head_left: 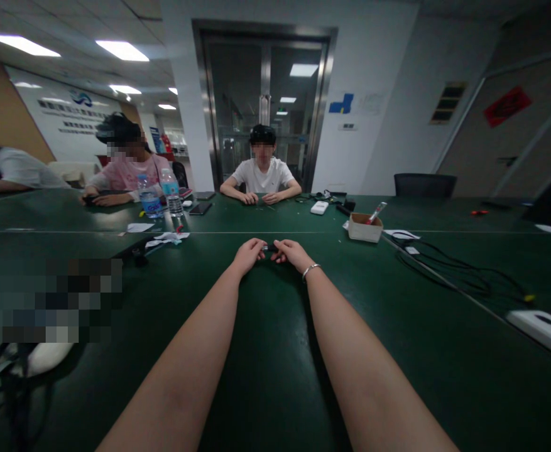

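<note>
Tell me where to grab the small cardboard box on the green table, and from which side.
Take the cardboard box by its two short end walls, coming down from above. It stands upright with its top open, so the rim is free. Keep the grip clear of the red-tipped tool that leans out of its far right corner. Approaching from the near side looks best: the table is bare there, while cables lie to its right.
</note>
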`<state>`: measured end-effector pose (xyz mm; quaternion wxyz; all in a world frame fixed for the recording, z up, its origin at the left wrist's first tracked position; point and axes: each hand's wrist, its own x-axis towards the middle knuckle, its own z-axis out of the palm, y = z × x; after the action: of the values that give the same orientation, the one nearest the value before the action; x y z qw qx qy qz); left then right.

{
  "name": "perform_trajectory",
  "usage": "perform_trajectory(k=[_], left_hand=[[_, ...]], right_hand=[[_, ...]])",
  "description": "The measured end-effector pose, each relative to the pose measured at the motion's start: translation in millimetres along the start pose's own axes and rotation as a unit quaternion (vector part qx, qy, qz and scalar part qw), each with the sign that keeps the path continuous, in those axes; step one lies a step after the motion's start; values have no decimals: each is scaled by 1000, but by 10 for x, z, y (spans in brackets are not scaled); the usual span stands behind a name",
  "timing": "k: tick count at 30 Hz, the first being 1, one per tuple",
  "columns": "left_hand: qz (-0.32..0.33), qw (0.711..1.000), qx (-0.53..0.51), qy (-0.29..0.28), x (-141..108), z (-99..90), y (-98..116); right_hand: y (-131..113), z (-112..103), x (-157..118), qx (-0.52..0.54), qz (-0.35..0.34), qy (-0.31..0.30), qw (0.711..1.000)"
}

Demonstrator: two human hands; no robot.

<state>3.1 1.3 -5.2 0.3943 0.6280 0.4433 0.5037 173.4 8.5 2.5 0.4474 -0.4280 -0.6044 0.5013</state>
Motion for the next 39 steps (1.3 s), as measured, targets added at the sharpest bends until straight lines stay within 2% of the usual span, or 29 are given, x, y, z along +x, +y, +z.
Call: perform_trajectory(k=[10,16,26,33,39], left_hand=[[-10,1000,7,8,-37,14,90],[-19,1000,6,-2,-39,5,90],[-25,1000,2,14,-22,7,88],[-17,1000,22,-8,2,-7,62],[-43,999,29,-10,1,-9,93]], right_hand=[[16,-12,-6,2,-5,-1,1000],[25,-19,-1,12,-3,-2,1000],[-14,-14,-29,21,6,-2,1000],[2,-32,-9,29,14,-8,999],[28,-48,16,35,16,-11,999]])
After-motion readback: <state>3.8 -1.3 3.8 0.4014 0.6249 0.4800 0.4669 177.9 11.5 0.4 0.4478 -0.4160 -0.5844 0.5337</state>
